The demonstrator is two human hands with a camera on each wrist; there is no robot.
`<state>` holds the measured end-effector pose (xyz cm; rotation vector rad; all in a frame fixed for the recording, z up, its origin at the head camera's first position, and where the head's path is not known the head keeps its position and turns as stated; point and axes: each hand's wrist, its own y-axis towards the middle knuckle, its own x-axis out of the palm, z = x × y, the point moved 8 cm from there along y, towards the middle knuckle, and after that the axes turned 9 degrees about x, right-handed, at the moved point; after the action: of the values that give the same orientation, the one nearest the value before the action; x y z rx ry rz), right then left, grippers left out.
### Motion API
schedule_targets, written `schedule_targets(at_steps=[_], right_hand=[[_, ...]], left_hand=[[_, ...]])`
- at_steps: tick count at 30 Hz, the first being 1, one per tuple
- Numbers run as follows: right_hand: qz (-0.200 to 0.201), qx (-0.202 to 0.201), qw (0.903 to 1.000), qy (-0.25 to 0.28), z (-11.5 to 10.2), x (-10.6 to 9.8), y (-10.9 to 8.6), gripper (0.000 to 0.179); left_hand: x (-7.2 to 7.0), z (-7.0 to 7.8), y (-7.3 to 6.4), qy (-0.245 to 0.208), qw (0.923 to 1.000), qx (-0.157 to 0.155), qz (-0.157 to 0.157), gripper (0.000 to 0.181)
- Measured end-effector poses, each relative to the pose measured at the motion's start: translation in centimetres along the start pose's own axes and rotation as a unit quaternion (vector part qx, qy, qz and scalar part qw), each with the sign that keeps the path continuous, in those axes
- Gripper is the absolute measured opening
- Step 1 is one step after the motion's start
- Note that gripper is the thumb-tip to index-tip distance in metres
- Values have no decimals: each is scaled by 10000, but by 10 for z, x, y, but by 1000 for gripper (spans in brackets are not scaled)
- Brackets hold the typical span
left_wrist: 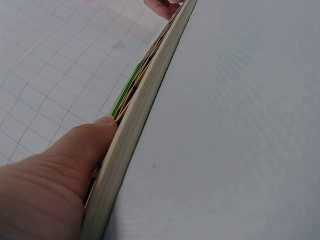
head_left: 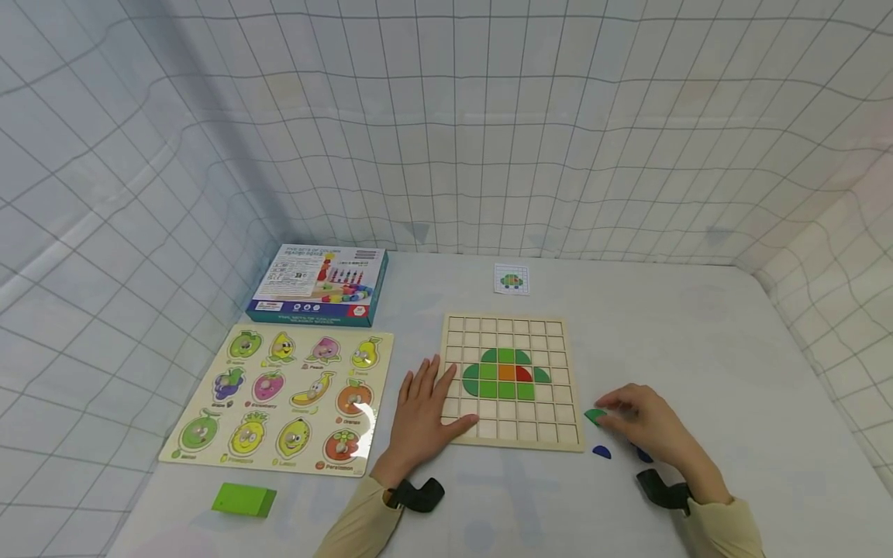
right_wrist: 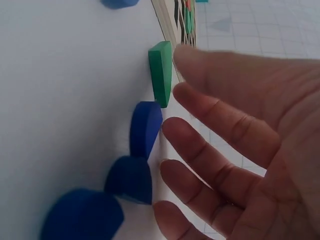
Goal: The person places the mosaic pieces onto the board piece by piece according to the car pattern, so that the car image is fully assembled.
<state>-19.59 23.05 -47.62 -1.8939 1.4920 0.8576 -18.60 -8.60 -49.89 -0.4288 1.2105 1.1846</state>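
My left hand [head_left: 423,415] lies spread over the left edge of a wooden grid board [head_left: 507,428], with its thumb [left_wrist: 82,145] on the board. Green, orange and red tiles fill a patch of cells on the board, some with rounded corners. To the right of the board, my right hand [head_left: 649,422] reaches down to a loose green piece with a curved side [right_wrist: 161,72]. The thumb and index fingertips are right at this piece, with a gap between them in the right wrist view. Blue half-round pieces [right_wrist: 146,127] lie under and beside the other fingers.
A small picture card [head_left: 512,279] lies behind the board. On the left are a fruit knob puzzle [head_left: 279,403], a boxed toy set [head_left: 317,285] and a green block [head_left: 244,500]. Grid-patterned cloth [head_left: 488,139] surrounds the white table.
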Motion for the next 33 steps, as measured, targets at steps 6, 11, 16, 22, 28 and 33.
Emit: schedule_targets(at_steps=[6,11,16,22,28,33], right_hand=[[-10,-205,9998,-50,-2,2,-1,24],[-12,-293,9996,-25,-2,3,1,25],[1,-350,9994,-4,0,6,3,23],[0,-369,9993,-116,1,7,8,22],[-271,-223,9993,-127,2,9,12,23],[-615,-66,9981,-19,5,11,15,22]], left_hand=[[0,0,1,-52,10000,-10,1,85],[0,1,1,-56,10000,-15,11,85],[-1,1,0,-32,10000,0,8,84],[-1,1,1,-31,10000,-5,30,82],[2,3,1,-15,10000,78,39,80],[4,3,-1,-57,10000,44,36,79]])
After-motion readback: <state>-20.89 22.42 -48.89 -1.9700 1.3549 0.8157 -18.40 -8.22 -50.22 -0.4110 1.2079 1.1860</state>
